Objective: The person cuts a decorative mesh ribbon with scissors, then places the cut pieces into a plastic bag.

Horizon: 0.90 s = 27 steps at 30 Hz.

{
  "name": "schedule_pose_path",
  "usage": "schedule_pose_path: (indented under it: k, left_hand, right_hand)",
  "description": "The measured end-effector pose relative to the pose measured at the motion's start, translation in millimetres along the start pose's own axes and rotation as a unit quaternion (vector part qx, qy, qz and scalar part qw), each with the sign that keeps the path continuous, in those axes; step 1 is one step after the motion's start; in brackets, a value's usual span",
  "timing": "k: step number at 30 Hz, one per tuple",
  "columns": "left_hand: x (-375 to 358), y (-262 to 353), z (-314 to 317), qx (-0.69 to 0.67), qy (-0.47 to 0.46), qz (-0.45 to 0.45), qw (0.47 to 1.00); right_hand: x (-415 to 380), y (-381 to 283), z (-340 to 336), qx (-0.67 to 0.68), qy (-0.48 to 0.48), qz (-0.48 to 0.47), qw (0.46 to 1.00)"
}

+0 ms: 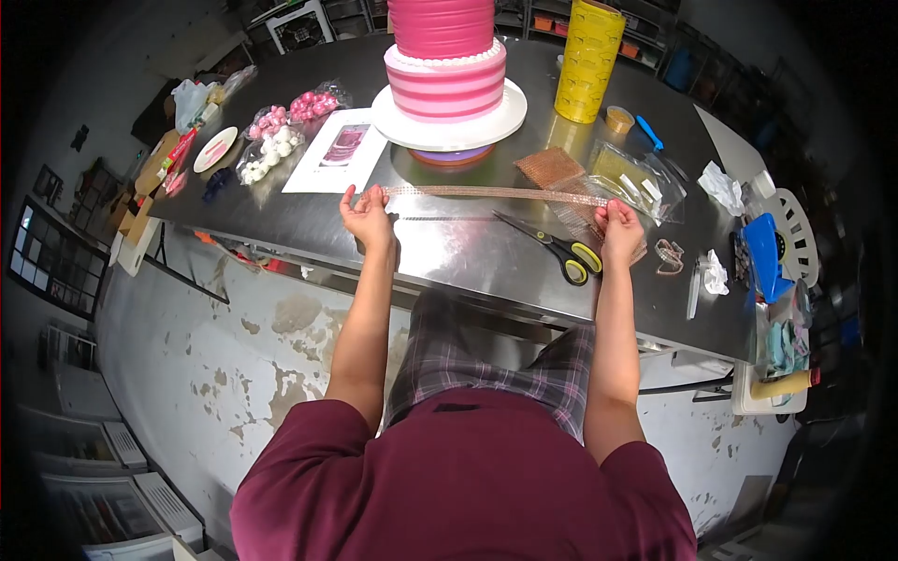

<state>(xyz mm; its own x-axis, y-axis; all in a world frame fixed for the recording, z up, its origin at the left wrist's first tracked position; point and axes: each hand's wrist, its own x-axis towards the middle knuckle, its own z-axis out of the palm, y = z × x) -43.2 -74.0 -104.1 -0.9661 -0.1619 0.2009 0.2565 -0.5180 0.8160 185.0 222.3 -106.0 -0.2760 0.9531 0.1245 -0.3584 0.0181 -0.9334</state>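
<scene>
A narrow strip of rose-gold rhinestone ribbon (496,193) is stretched taut above the steel table. My left hand (369,217) pinches its left end, and my right hand (619,226) grips the other end. Behind the ribbon, a tiered pink cake (447,84) stands on a white round board (510,112) over a turntable (451,155); its top runs out of view. Scissors (561,251) with black and yellow handles lie just left of my right hand. A wider piece of copper-coloured mesh (554,168) lies behind the strip, its lower part running behind my right hand.
Left of the cake lie a printed picture (337,154), bags of pink balls (313,105) and white balls (271,154), and an oval plate (216,150). A tall yellow roll (589,65) stands at the back right, near a blue-handled tool (649,133). Crumpled tissue (721,189) lies at the right.
</scene>
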Motion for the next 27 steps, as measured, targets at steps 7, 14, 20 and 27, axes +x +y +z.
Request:
schedule_pose_path:
  k: [7, 14, 20, 27]
  left_hand:
    - [-2.7, 7.2, 1.8, -0.010, 0.007, -0.016, 1.000]
    - [-0.2, 1.6, -2.1, -0.016, 0.003, 0.019, 1.000]
    - [0.0, 1.6, -1.9, -0.013, 0.015, 0.024, 1.000]
    - [-0.6, 1.7, -0.2, -0.029, 0.026, 0.018, 0.999]
  right_hand:
    - [0.2, -1.9, -3.2, 0.003, 0.042, -0.020, 0.999]
    - [-0.4, -2.0, -4.0, -0.007, 0.038, -0.060, 0.997]
    - [-2.4, -5.7, -2.0, -0.010, 0.039, -0.059, 0.997]
    - [0.5, -3.9, -3.8, 0.001, 0.046, -0.052, 0.998]
